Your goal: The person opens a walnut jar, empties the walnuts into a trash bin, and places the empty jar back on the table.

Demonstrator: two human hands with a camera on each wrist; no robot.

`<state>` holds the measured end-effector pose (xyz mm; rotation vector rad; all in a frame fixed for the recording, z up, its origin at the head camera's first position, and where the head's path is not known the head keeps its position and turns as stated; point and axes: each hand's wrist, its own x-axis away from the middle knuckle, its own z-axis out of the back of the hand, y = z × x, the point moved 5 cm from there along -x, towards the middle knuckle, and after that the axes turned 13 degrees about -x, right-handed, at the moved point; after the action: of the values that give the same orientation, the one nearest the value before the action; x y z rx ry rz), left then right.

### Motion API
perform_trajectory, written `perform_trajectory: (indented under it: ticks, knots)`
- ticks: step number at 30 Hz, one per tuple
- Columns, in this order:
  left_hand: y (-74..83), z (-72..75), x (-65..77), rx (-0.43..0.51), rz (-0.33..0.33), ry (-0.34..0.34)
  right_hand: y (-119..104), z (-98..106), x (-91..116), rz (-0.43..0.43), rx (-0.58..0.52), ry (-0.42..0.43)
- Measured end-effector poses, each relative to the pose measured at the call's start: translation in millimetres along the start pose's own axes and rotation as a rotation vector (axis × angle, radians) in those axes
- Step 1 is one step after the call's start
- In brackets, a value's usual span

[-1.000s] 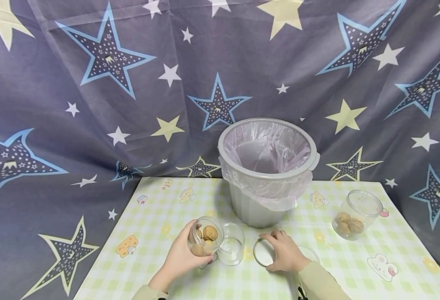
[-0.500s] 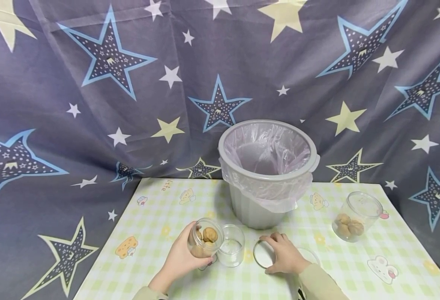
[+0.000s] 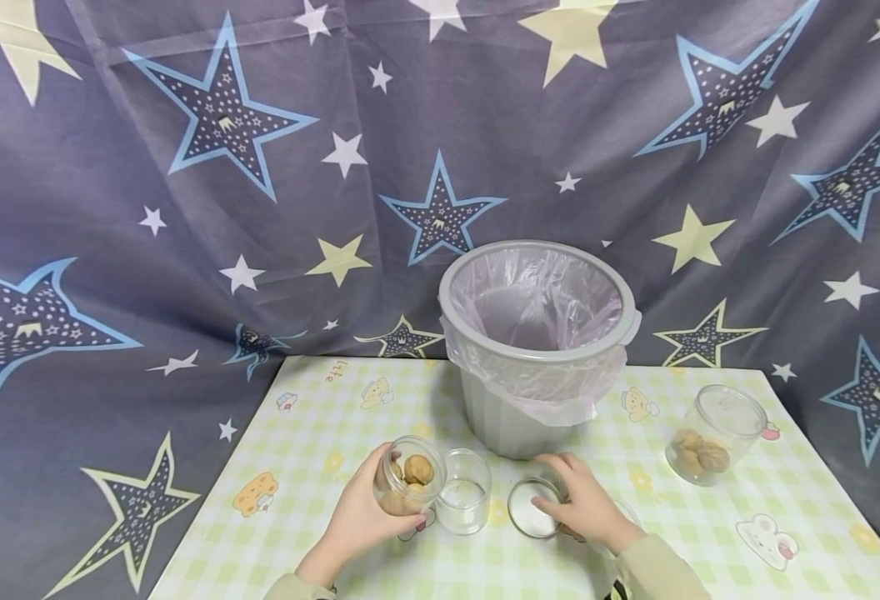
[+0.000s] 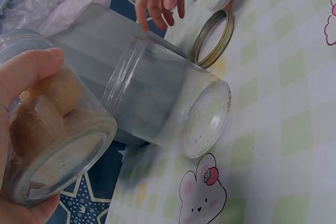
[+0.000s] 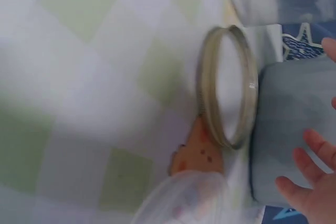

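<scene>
Now the right hand (image 3: pixel 587 502), fingers apart, has released the metal-rimmed lid (image 3: pixel 527 512); the left hand (image 3: pixel 368 510) still clutches the walnut jar (image 3: pixel 407 490).

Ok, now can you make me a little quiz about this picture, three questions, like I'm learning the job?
1. True or false: the jar in the left hand is empty.

2. Fill in the missing word: the grey bin is lined with a thin plastic ___.

3. Where is the gold-toned ring?
A) Inside the grey bin
B) On the table, near the right hand
C) In the left hand

Key:
1. False; brown lumps are in it.
2. Bag; it hangs over the rim.
3. B.
</scene>
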<state>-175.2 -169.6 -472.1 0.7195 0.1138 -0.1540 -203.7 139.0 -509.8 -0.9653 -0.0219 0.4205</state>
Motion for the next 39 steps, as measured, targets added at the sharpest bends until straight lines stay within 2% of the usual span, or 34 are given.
perform_trajectory:
  ticks: [6,14,20,25,28,32,35,39]
  knots:
    - [-1.0,-0.9,0.8,0.006,0.01,-0.005,-6,18,3,-0.012,-0.083,0.051]
    - [0.7,-2.1,1.1,0.0,0.002,0.011,-18,43,14,0.134,-0.083,0.181]
    - [0.8,-2.2,0.5,-0.008,0.011,0.006,-36,65,15,0.272,-0.102,0.358]
    - [1.8,-2.0,-0.2,0.005,0.006,-0.002,-54,88,12,0.375,-0.254,0.505]
    - [2.5,-1.6,-0.8,0.004,0.005,-0.003,-65,103,10,0.402,-0.337,0.579]
    - [2.9,-1.0,-1.5,-0.006,0.003,-0.001,-81,122,4,0.341,-0.394,0.625]
    - [2.4,-1.0,-1.9,-0.015,0.001,0.0,-90,132,-3,0.207,-0.39,0.6]
    - [0.6,-1.7,-2.2,-0.022,0.005,0.0,-101,141,-15,0.019,-0.396,0.513]
